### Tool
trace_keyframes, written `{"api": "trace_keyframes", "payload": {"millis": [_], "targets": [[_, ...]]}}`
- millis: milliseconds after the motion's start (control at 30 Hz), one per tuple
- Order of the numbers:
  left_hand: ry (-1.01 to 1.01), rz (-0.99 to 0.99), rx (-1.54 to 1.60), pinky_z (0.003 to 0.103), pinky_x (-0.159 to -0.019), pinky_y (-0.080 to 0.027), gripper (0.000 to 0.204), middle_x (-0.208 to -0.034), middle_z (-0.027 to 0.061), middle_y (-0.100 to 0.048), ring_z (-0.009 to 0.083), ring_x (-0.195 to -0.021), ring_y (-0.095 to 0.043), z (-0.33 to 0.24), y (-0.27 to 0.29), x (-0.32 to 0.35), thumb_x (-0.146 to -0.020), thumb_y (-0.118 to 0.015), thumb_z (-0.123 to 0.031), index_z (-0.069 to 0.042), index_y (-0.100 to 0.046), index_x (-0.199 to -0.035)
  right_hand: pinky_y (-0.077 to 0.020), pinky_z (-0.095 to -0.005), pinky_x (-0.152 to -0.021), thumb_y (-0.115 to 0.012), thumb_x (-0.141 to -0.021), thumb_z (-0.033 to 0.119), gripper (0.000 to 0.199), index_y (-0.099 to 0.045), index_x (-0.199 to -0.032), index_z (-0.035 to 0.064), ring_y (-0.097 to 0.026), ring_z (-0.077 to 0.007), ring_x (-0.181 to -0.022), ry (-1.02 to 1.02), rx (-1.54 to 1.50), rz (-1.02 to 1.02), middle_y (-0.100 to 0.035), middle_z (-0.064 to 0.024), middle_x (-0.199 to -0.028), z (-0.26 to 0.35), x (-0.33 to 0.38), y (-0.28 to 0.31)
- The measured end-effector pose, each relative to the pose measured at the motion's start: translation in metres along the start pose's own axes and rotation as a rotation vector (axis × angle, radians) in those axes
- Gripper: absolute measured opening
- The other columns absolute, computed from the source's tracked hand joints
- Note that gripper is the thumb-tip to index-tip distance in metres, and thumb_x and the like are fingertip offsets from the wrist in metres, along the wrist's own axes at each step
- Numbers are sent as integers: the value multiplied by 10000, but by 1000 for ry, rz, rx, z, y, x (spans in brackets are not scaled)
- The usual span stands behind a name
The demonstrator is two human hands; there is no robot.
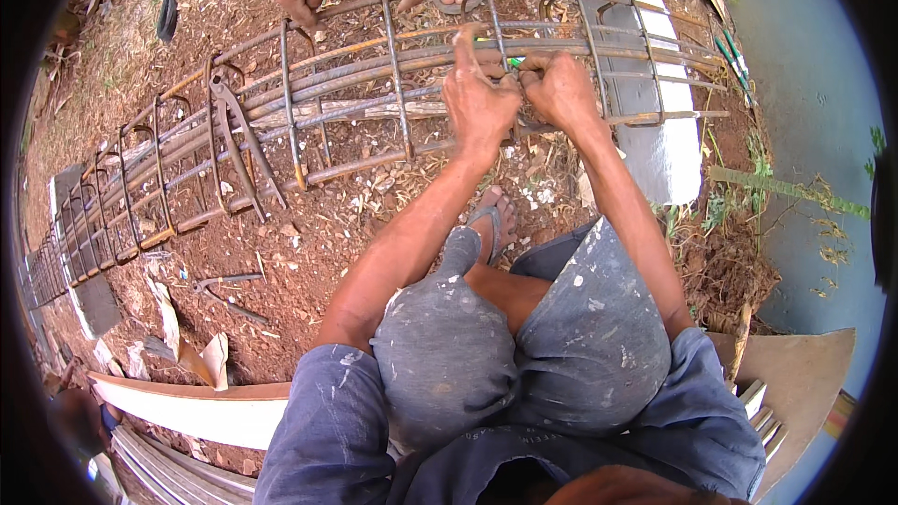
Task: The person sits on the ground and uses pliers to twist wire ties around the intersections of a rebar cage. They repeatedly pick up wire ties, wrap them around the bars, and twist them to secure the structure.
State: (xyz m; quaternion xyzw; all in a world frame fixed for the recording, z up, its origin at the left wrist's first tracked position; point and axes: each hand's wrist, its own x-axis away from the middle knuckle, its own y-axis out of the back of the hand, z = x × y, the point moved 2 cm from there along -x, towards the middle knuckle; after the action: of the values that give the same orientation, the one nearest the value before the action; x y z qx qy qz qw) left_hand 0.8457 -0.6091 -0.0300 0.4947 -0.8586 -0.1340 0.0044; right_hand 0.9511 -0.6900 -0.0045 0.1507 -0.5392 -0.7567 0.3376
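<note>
"Where's the one cage (pixel 397 75)?"
"Before the person (pixel 444 351). Two pliers (pixel 224 105) (pixel 208 290): one on it, one on soil (pixel 309 252)."
"Hands?"
"Left hand (pixel 482 108) and right hand (pixel 561 89) curl over it; whether grasping, can't tell."

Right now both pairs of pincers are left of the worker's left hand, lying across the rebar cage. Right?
Not quite: only one pair of pincers lies across the rebar cage; the other pair is on the reddish soil, per the head view. Both are left of the left hand.
</note>
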Motion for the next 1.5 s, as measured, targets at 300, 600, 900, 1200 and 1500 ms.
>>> {"api": "trace_keyframes", "payload": {"millis": [300,600,900,1200,1500], "targets": [[57,263,29,321,-710,-534,410,-854,112,-735,199,-741,-700,10,7,-20,-714,-625,26,-23,-642,-1121,-357,-253,-438,-595,-869,75,118,-668,-848,-15,-463,-73,-513,-209,-767,165,-566,6,-640,3,26,1],[-426,259,-100,388,-777,-526,363,-953,156,-713,316,-873,-675,15,3,-7,-767,-578,5,-38,-673,-1116,-273,-166,-346,-562,-914,65,92,-586,-937,-20,-316,-50,-404,-546,-1656,411,-509,-13,-690,-2,37,2],[-668,289,-337,471,-960,-422,268,-1126,138,-618,322,-1086,-558,26,9,14,-828,-654,-170,-89,-700,-1079,-450,-278,-551,-650,-922,337,296,-692,-937,44,-560,-106,-581,-362,-484,503,-610,-7,-636,-54,167,48],[-766,279,-381,431,-914,-414,211,-1081,87,-604,270,-1045,-537,25,-2,10,-832,-665,-284,-115,-724,-944,-475,-336,-801,-495,-1019,295,310,-552,-1219,65,-546,-138,-921,-963,-1189,-104,-587,-90,-1088,-337,391,70],[-700,323,-301,439,-932,-405,213,-1035,98,-602,289,-1059,-520,41,-5,10,-839,-657,-288,-94,-722,-898,-287,-483,-1022,-485,-991,152,214,-513,-1138,-1,-326,-335,-1234,272,-1834,-367,-379,-200,-1310,-142,135,199]]}}
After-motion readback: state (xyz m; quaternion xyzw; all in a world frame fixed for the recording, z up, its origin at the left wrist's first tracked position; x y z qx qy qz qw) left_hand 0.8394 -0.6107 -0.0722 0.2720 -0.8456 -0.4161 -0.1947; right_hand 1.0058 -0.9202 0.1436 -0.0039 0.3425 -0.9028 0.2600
